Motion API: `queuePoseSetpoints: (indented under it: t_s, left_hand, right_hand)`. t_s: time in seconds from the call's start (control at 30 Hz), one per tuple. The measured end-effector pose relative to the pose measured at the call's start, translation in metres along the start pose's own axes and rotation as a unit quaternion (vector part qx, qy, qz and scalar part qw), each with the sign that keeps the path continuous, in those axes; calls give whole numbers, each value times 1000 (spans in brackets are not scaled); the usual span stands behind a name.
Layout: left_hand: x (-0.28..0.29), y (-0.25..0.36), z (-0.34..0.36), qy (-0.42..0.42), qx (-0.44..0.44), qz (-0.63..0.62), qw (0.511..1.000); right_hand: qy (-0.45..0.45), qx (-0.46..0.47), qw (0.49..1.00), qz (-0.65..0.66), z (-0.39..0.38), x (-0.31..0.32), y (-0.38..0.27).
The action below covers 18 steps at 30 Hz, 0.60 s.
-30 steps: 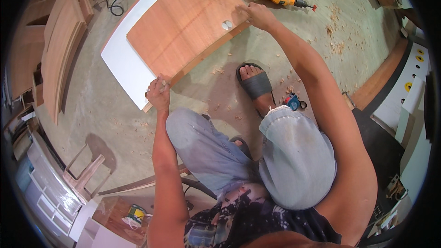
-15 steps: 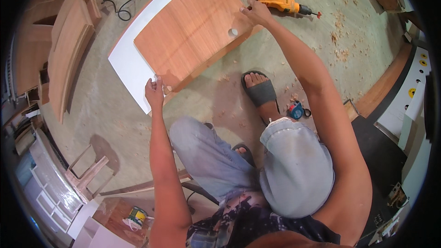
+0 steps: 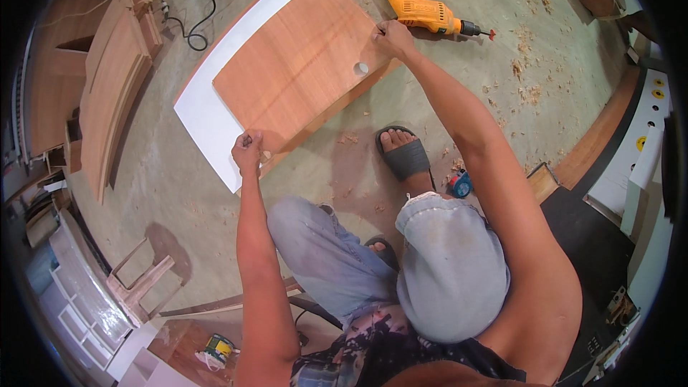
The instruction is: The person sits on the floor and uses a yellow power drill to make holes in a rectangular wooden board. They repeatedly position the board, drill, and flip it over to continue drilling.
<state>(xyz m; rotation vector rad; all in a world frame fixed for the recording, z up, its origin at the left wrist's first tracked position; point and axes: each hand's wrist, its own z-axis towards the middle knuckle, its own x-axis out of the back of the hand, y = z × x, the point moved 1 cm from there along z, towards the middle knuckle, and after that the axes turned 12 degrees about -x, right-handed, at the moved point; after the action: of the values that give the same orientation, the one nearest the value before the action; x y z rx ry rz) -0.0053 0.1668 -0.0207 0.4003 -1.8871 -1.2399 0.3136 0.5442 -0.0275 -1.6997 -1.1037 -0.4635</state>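
Observation:
A brown wood-veneer panel [image 3: 301, 50] with a round hole [image 3: 360, 69] near its near right edge lies over a white curved-edged board [image 3: 208, 111] on the floor. White shows along the panel's left and far sides. At the panel's near left corner my left hand [image 3: 248, 152] is closed, thumb and fingers pinched on the corner. My right hand [image 3: 393, 39] has its fingers closed on the panel's right corner. Just beyond it lies a yellow power drill [image 3: 423, 11] with a red-tipped bit.
Wood shavings [image 3: 527, 79] are scattered on the floor at the right. A blue tape measure [image 3: 461, 184] lies beside my sandalled foot [image 3: 403, 150]. Curved wooden panels [image 3: 115, 93] stand at the left, near a black cable [image 3: 193, 36]. A small wooden stool [image 3: 143, 283] stands lower left.
Fingers of both hands have drawn in more tightly at the panel's corners. The whole scene has shifted slightly in view; panel and board keep about the same relation.

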Motion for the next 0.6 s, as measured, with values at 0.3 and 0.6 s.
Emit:
queuePoseSetpoints:
  t_s: [0.3,0.6]
  left_hand:
    - [-2,-5,-1,25,24,-22,999]
    - [-3,-4,-2,39,26,-2,999]
  right_hand:
    - [14,1,1000,-10,-5,1,-1]
    - [62,15,998,-20,-9,-7,-2]
